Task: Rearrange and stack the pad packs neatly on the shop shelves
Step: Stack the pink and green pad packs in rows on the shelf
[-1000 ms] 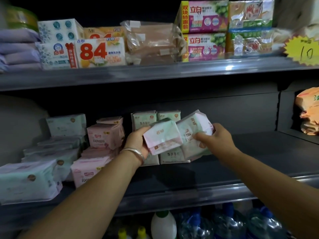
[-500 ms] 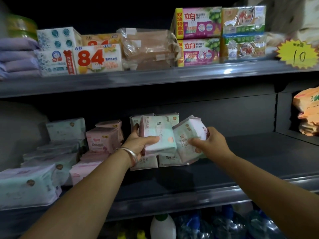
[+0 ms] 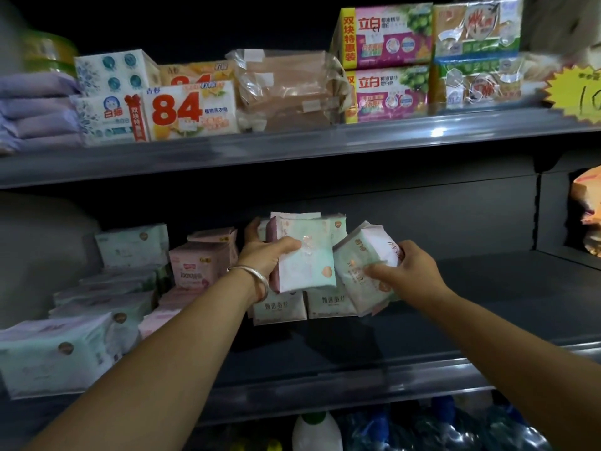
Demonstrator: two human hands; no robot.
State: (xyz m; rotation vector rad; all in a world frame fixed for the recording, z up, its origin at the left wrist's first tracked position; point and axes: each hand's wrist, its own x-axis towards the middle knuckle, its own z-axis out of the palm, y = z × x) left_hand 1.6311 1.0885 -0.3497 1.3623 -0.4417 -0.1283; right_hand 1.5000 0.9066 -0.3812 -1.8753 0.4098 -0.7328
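Both grips holding packs: left hand [image 3: 265, 255] clutches mint pad pack [image 3: 305, 255] upright, right hand [image 3: 411, 271] tilted pack [image 3: 361, 271], over standing packs [image 3: 328, 304] mid shelf [image 3: 487, 288]. Stacking step; next needs squaring, seating on top.

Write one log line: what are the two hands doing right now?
left hand: grips mint-and-pink pad pack | right hand: grips tilted mint pad pack | place: middle grey shelf
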